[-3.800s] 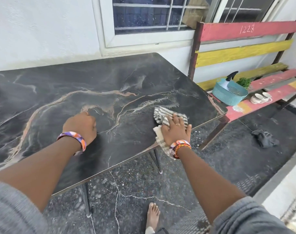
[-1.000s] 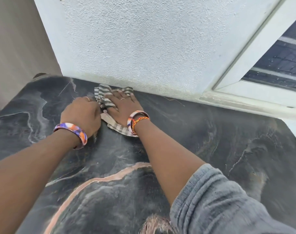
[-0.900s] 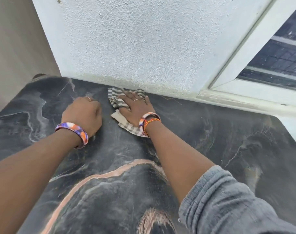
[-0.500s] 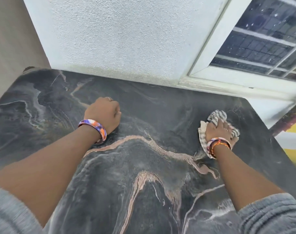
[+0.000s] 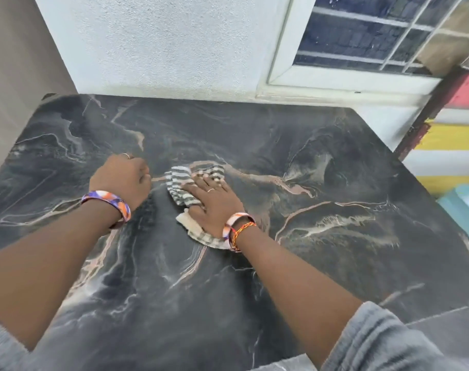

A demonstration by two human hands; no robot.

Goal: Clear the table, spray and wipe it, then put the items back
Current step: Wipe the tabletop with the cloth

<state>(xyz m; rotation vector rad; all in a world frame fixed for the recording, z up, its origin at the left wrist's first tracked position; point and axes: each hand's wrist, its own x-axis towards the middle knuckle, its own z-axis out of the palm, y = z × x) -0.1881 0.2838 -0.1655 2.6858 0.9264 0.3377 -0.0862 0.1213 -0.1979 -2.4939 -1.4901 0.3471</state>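
Table [image 5: 335, 263] is cleared; wiping is in progress, and returning the items remains. Right hand [image 5: 214, 207] presses flat on striped cloth [image 5: 180, 183]; beside it, left hand [image 5: 121, 180] rests fisted, holding nothing.

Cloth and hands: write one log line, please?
step: wiping | right hand: flat on striped cloth | left hand: fist on table

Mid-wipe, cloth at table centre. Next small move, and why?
Probably sweep the right hand, pressing flat on the striped cloth, toward the near edge of the table: that stretch lies just below the cloth, and the left hand rests fisted on the top.
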